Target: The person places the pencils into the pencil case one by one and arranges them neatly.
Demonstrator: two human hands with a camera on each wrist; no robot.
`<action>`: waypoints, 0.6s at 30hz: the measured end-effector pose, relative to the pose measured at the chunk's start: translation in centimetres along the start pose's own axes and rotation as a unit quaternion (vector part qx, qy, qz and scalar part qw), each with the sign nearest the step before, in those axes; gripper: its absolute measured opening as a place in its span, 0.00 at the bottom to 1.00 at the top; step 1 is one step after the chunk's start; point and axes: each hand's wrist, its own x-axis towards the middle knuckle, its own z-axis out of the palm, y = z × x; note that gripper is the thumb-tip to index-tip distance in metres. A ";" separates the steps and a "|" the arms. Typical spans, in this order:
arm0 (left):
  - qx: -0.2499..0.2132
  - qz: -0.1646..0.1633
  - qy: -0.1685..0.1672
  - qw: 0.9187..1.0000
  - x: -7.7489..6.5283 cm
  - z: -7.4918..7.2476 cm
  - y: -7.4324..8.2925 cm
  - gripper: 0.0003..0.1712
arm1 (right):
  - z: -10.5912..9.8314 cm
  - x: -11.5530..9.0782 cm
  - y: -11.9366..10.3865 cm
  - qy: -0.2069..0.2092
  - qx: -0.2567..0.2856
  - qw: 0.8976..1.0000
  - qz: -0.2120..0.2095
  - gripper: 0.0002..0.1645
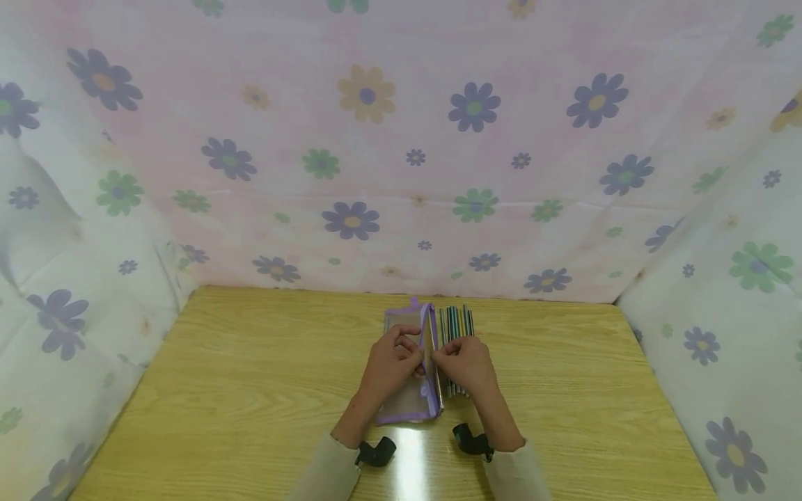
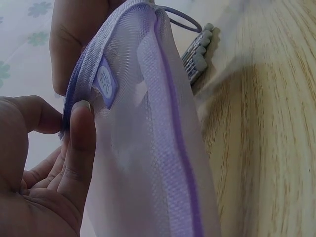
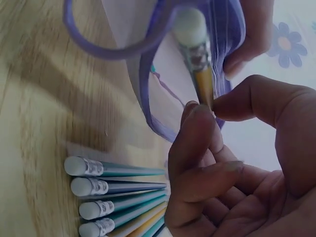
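Note:
A mesh pencil pouch [image 1: 401,406] with purple trim lies on the table, its zipper side raised and its mouth apart. My left hand [image 1: 393,360] pinches the zippered edge between thumb and forefinger, close to a small purple label [image 2: 106,83]. Between the thumb and fingers of my right hand [image 1: 470,363] is a yellow pencil [image 3: 203,81], gripped at the pouch mouth; its white eraser end shows in the right wrist view, and its other end is hidden. Several more pencils [image 3: 131,187], mostly teal and dark with white erasers, lie side by side under and beside my right hand.
The wooden table [image 1: 250,362] extends to both sides of the pouch. Flower-printed cloth [image 1: 401,139] hangs behind and along the sides. A purple loop [image 3: 94,52] sticks out from the pouch end. Black wrist mounts [image 1: 378,454] sit on both forearms.

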 end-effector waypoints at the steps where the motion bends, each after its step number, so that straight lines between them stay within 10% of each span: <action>1: 0.002 0.000 0.000 1.000 0.0 0.0 0.0 0.20 | 0.0 0.0 0.0 0.000 0.003 1.000 -0.001 0.07; 18: 0.016 0.003 -0.003 1.000 0.0 0.0 -0.2 0.20 | 0.5 0.0 0.0 -0.003 0.008 1.000 0.002 0.10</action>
